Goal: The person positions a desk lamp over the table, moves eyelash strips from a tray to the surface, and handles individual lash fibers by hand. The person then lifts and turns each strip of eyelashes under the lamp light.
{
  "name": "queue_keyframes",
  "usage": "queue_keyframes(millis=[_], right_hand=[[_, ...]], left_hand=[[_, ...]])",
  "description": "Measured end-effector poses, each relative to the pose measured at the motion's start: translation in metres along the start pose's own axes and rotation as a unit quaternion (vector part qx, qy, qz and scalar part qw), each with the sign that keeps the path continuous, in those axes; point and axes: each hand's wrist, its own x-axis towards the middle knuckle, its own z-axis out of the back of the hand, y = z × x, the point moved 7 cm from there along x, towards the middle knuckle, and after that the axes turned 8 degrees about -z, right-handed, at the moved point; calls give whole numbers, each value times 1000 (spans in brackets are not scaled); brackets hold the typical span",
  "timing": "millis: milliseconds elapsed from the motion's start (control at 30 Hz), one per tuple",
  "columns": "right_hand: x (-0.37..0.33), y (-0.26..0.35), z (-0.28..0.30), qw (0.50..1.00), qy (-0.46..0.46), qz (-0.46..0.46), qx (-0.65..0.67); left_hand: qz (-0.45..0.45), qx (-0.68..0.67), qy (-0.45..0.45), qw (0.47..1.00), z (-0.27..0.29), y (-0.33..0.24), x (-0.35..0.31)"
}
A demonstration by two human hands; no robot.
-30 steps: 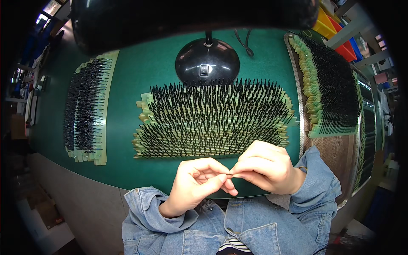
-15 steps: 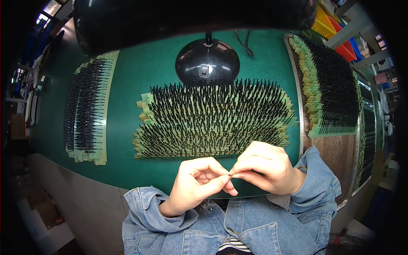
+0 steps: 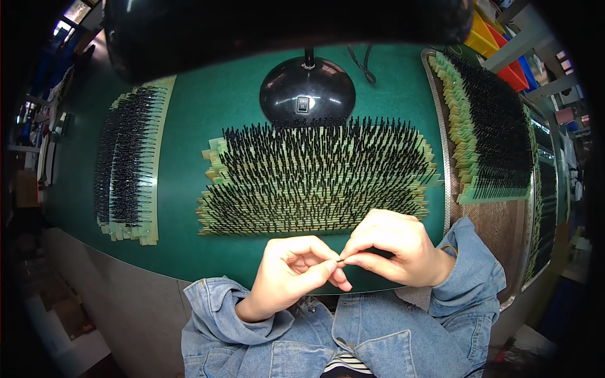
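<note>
My left hand (image 3: pixel 293 268) and my right hand (image 3: pixel 394 247) meet in front of me, just past the table's near edge. Thumb and forefinger of each are pinched on one tiny dark pin-like piece (image 3: pixel 340 260), mostly covered by the fingertips. Directly beyond my hands lies a wide block of pale green-yellow strips (image 3: pixel 315 176), with dense rows of thin black pins standing up from them. My right hand is close to the block's near right corner. What kind of part the pins are cannot be made out.
A black lamp base (image 3: pixel 307 91) stands behind the block, its dark shade overhanging the top. More pinned strips (image 3: pixel 132 164) lie at left. At right, a brown metal-rimmed tray (image 3: pixel 495 227) holds further pinned strips (image 3: pixel 491 126). Coloured bins (image 3: pixel 513 74) sit at far right.
The hands stay almost in place. My fingertips have shifted very slightly around the small dark piece, which shows a little more between them.
</note>
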Motion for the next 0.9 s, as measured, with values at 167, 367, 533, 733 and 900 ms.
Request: queue_keyframes(millis=[167,367,533,733,900], right_hand=[[-3,-2,0,1000,6,-19,4],[-3,-10,4,997,-1,-70,42],[4,-8,-1,998,2,-63,31],[5,1,-3,998,-14,-55,-26],[-4,0,-1,995,-39,-69,-53]], left_hand=[[14,44,-1,999,-3,2,0],[-19,53,-9,998,-5,-2,0],[11,87,-18,996,0,-2,2],[-76,226,-14,971,8,-33,-7],[-378,499,-360,692,75,-137,-55]])
